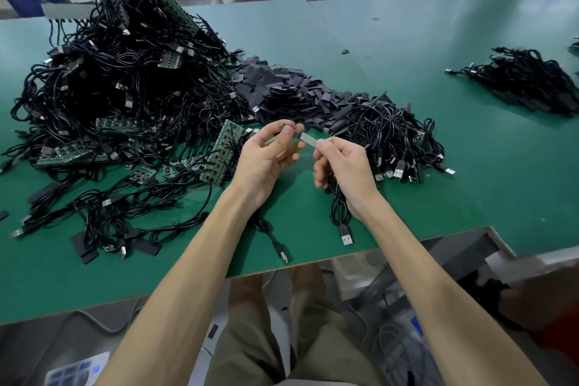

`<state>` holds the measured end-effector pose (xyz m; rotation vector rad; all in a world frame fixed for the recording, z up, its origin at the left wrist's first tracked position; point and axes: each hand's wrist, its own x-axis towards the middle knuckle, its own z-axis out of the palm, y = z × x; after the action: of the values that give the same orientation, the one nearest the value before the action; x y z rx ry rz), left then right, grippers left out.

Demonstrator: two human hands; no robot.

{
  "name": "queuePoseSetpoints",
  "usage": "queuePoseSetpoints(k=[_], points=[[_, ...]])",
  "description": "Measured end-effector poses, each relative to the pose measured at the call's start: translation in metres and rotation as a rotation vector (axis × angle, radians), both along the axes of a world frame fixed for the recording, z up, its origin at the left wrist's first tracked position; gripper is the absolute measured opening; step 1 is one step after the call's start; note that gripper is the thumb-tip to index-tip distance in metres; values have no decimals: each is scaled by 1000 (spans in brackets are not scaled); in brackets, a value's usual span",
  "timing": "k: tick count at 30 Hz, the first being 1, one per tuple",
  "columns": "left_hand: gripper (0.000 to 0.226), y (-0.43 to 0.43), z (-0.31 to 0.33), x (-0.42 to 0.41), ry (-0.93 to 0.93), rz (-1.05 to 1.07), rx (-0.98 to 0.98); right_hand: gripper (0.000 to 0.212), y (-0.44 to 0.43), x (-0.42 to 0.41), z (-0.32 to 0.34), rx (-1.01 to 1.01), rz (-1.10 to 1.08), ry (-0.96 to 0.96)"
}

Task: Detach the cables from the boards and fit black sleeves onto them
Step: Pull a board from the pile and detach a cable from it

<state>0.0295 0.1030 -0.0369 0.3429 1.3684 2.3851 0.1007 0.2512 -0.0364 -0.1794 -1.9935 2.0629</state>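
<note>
Above the green table, my left hand point(272, 152) pinches a small black sleeve point(286, 128) between thumb and fingertips. My right hand point(343, 166) grips a black cable point(337, 207); its pale flat end piece point(310, 140) points at the sleeve, and its loop hangs down to a USB plug point(346, 234). A big heap of cables on green boards point(119, 78) lies to the left, with one green board point(224, 150) just left of my left hand. A pile of black sleeves point(291, 91) lies behind my hands.
A bundle of cables point(398, 141) sits right of my hands and another heap of cables point(529, 84) at far right. Loose cables and sleeves point(103, 222) lie at front left. The table's front edge point(360, 252) is close below my wrists.
</note>
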Motion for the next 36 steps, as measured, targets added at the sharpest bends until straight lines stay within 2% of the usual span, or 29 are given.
queuePoseSetpoints(k=[13,21,27,36], points=[[28,1,1,-1,-17,56,40,31,1,-3,-2,-18,-16,-7],[12,2,-2,-3,-23,109,62,29,2,-3,-2,-18,-13,-10],[17,2,1,-1,-32,97,65,29,2,-3,-2,-52,4,-11],[9,4,4,3,-7,66,42,29,6,-3,-3,-91,11,2]])
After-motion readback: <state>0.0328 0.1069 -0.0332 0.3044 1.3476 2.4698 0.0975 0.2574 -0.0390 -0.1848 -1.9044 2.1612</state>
